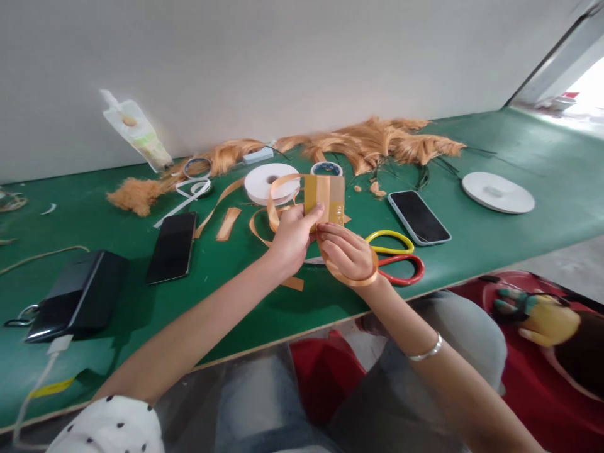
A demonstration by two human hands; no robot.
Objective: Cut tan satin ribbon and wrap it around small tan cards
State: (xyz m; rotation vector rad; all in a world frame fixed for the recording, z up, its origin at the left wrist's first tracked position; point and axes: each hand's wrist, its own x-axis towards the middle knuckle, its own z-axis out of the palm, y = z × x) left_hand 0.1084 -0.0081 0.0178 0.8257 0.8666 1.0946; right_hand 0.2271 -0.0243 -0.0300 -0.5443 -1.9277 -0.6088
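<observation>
My left hand (291,238) is closed on a small rectangular card (338,194), partly covered in yellowish-brown tape, its thumb pressing on the front. An orange ribbon (322,189) lies across the card. At the card's lower edge, my right hand (346,251) pinches the ribbon, and a loop of it hangs around that hand near the wrist. More ribbon curls off to the left, towards a white spool (257,182). Behind my right hand lie scissors (401,269) with one yellow and one red handle, their blades partly hidden. Cut ribbon strips (228,224) rest near my left hand.
Tan fibre bundles (377,141) run along the wall. On the green table (500,236) are a tape roll (326,168), two phones (419,217), a white disc (497,192) and a black power bank (78,296) with a cable. A drink pouch (136,132) leans on the wall.
</observation>
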